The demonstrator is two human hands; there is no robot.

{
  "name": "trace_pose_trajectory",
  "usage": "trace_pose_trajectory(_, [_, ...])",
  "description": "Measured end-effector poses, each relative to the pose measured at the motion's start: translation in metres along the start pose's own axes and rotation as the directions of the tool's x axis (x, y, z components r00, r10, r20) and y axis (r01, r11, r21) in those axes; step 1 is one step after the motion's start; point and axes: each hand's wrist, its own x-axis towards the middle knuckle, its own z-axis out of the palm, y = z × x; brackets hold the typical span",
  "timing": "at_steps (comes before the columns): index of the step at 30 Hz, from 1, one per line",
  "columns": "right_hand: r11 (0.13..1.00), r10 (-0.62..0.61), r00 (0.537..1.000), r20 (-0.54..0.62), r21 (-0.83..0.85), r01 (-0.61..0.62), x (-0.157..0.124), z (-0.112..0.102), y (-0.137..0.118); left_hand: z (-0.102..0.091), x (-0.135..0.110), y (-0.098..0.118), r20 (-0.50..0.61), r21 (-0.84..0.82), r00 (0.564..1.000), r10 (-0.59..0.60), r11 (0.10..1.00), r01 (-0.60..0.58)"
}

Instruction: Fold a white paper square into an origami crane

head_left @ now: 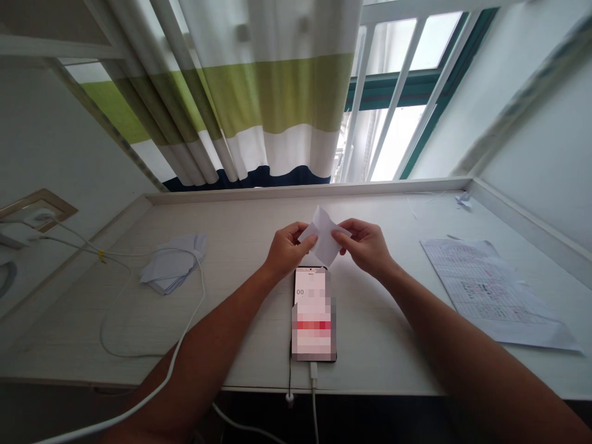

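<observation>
We find white paper [325, 237] held over middle of tabletop [259, 351], just past far end of phone [312, 314]. Left hand [287, 248] and right hand [365, 245] — each pinched on paper, one per side. Short cable [314, 372] plugged into phone's near end. We note obstruction — long white cable [202, 280] across left forearm [222, 333], looping over paper stack [169, 268]. Written sheets [490, 290] lie at right.
</observation>
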Motion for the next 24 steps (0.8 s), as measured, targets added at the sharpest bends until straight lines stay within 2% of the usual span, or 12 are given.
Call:
trace_pose_trajectory(5, [0.992,0.061,0.998,0.017,0.107,-0.063,0.006,-0.009,0.005,-0.006,0.007,-0.001,-0.046,-0.195,0.995,-0.092,0.978,0.081])
trace_pose_trajectory(8, [0.962,0.121,0.991,0.053,0.242,-0.130,0.012,-0.016,0.011,-0.010,0.010,0.001,-0.003,-0.348,0.989,-0.150,0.927,0.140])
trace_pose_trajectory(11, [0.928,0.154,0.985,0.072,0.332,-0.169,0.014,-0.019,0.013,-0.012,0.010,0.003,0.040,-0.423,0.987,-0.153,0.893,0.155])
trace_pose_trajectory(16, [0.938,0.123,0.988,0.092,0.315,-0.146,0.012,-0.018,0.009,-0.014,0.008,0.005,0.088,-0.429,0.994,-0.067,0.898,0.098])
trace_pose_trajectory(21, [0.978,0.092,0.992,0.081,0.180,-0.106,0.011,-0.015,0.010,-0.013,0.008,0.003,0.002,-0.285,0.997,-0.072,0.956,0.069])
trace_pose_trajectory(24, [0.982,0.079,0.995,0.060,0.167,-0.088,0.012,-0.015,0.014,-0.011,0.010,0.000,-0.043,-0.222,0.998,-0.052,0.974,0.041])
